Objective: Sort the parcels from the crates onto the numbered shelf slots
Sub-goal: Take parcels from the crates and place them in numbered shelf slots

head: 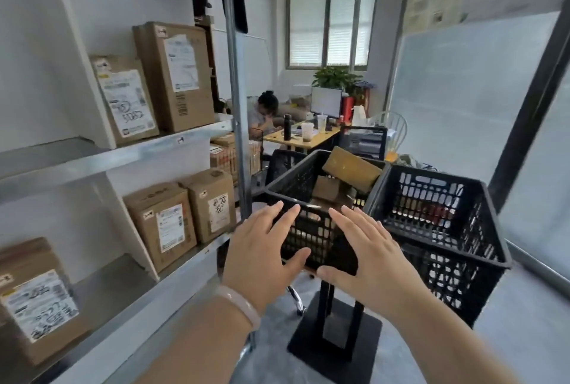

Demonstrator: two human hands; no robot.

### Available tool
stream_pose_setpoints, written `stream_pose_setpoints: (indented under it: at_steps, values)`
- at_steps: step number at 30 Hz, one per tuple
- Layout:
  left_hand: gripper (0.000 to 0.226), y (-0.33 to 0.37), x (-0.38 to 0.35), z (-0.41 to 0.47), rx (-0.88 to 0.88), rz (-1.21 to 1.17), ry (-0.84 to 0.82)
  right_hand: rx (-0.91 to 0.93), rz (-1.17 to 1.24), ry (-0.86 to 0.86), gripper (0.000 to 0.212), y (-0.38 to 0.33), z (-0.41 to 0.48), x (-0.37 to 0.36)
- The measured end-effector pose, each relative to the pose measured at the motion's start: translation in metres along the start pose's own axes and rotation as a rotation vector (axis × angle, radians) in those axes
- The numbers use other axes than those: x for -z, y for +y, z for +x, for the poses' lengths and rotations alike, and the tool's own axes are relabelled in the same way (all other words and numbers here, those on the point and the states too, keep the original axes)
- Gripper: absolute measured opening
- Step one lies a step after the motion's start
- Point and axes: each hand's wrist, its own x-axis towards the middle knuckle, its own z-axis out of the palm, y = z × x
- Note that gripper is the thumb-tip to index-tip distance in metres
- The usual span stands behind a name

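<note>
Two black plastic crates stand side by side ahead of me. The left crate holds several brown cardboard parcels, one tilted above its rim. The right crate shows dark and red items through its slots. My left hand and my right hand are both held out with fingers straight and spread, in front of the left crate's near wall, holding nothing. Labelled cardboard parcels stand on the grey metal shelf to my left, on two levels.
A black stand carries the crates. A steel shelf post rises just left of the crates. Behind them a person sits at a yellow desk with cups and a monitor. Frosted glass panels close off the right side.
</note>
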Motion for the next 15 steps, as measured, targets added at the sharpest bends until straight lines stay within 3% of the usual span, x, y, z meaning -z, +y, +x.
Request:
stream_pose_setpoints:
  at_steps: [6,15]
  values:
    - [0.068,0.027,-0.06,0.05,-0.043,-0.075,-0.053,-0.141,-0.007,-0.005,0.095,0.075,0.0,-0.002]
    - [0.066,0.012,-0.163,0.126,-0.042,-0.183,-0.114,-0.348,-0.034,-0.045,0.09,0.16,0.034,-0.024]
